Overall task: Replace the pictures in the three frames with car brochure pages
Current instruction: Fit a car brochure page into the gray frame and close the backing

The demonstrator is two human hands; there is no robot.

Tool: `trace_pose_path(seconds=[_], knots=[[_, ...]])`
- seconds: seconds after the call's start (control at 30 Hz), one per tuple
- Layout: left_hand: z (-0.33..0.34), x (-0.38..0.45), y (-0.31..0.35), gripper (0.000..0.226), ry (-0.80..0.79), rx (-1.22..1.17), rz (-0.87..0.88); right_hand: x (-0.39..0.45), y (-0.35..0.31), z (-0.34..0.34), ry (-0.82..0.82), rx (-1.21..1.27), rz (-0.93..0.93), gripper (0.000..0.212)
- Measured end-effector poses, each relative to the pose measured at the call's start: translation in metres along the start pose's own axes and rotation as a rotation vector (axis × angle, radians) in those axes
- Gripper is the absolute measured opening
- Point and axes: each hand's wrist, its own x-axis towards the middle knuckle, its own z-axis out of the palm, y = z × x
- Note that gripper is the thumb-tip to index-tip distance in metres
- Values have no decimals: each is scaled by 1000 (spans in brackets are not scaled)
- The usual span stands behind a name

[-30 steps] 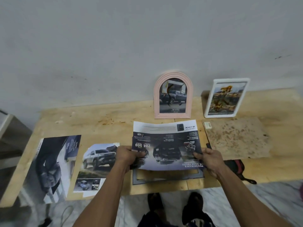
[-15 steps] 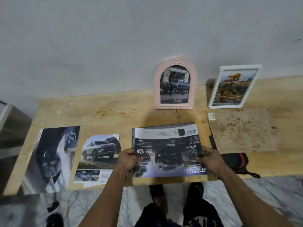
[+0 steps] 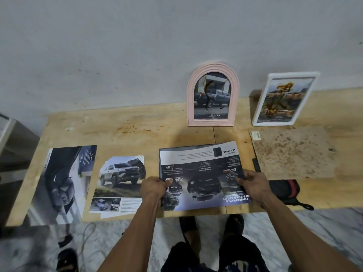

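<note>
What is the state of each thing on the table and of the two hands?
Pink frame: upright, car picture inside.
White frame: leaning on wall, picture inside.
Brochure page: held at both sides, upside down.
Left hand: grips page.
Right hand: grips page.
Car page: flat.
Dark brochure: flat.

Dim, soft light; wide-angle bending and blur toward the edges.

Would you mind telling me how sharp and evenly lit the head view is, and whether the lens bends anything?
Head view: soft overall, small print on the brochure page unreadable; the wooden table far edge curves from wide-angle distortion; dim, flat light, with a shadow beside the white frame and a faint one before the pink arched frame.
</note>
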Motion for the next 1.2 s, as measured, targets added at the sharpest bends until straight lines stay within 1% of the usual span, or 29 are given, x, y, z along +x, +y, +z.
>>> trace_pose_path(seconds=[0.1, 0.2, 0.3, 0.5, 0.73, 0.87, 0.97, 1.13, 1.2], knots=[[-5, -30, 17, 38, 24, 45, 6, -1, 1, -1, 7, -2, 7, 14], [-7, -35, 20, 45, 32, 55, 3, -1, 5, 0, 5, 12, 25, 13], [-11, -41, 26, 48, 50, 147, 50, 1, 7, 2, 17, 16, 25, 10], [-13, -45, 36, 29, 67, 334, 167, 4, 1, 7, 59, -50, 35, 7], [-11, -44, 40, 21, 108, 461, 233, 8, 0, 13, 125, -205, -5, 15], [-9, -47, 42, 22, 132, 545, 264, 6, -1, 16, 178, -270, -64, 8], [-7, -46, 41, 23, 137, 569, 274, 7, -4, 18, 203, -299, -98, 7], [-4, -48, 42, 32, 154, 595, 336, 5, -10, 19, 232, -322, -73, 19], [-3, -45, 38, 44, 156, 573, 367, 4, -10, 19, 239, -367, -76, 21]])
